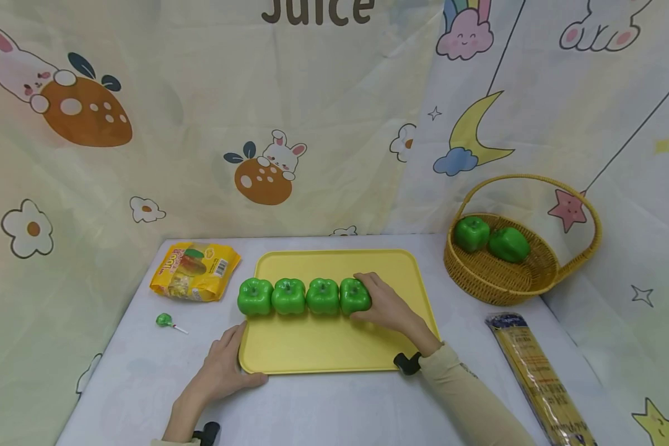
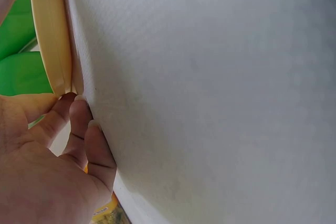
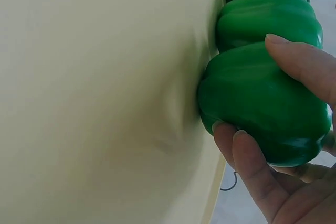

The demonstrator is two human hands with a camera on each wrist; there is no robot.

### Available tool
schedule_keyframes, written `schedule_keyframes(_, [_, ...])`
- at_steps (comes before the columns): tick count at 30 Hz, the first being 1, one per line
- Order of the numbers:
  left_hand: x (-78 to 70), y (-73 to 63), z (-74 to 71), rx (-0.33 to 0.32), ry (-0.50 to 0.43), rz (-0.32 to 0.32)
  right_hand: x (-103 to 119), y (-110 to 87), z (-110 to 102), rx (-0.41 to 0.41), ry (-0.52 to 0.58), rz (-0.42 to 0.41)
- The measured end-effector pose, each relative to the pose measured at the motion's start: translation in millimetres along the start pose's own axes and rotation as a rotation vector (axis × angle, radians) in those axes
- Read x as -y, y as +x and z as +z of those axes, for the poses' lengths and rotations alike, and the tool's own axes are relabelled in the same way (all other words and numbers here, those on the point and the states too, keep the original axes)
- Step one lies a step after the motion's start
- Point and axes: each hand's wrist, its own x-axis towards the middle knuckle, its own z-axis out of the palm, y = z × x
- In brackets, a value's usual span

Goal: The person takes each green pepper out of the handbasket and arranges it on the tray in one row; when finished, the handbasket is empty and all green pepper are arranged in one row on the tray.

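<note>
Four-sided and yellow, a tray [image 1: 323, 347] lies on the white table. A row of several green bell peppers [image 1: 289, 296] stands across it. At the row's right end my right hand [image 1: 389, 308] grips the last bell pepper [image 3: 262, 100], thumb on one side and fingers on the other. That pepper sits against its neighbour [image 3: 268, 22] on the tray. My left hand [image 1: 223, 365] holds the tray's near left corner, thumb along the front edge and fingers at the left side. In the left wrist view, its fingertips [image 2: 80, 109] touch the tray rim [image 2: 51, 30].
At the back right stands a wicker basket [image 1: 502, 294] with a tall handle and two green bell peppers [image 1: 508, 244] inside. A long pack of dry noodles [image 1: 537, 378] lies in front of it. Left of the tray are a yellow candy bag [image 1: 195, 271] and a green lollipop [image 1: 164, 319].
</note>
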Motion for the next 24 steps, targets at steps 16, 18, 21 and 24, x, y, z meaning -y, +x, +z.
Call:
schedule_keyframes(16, [1.2,1.1,1.5,-0.005,0.006,0.007,1,-2.4,-8,0.000,-0.067,0.025])
schedule_keyframes(18, [0.7,0.8,0.9,-0.003,0.007,0.003,0,-2.8,-9,0.004,-0.072,0.025])
schedule_keyframes(21, [0.0,0.5,0.1,0.000,0.009,0.000,-1,-4.1,-11,0.014,-0.083,0.027])
schedule_keyframes(24, [-0.6,0.4,0.0,0.000,0.010,0.001,0,-7.1,-14,0.023,-0.096,0.024])
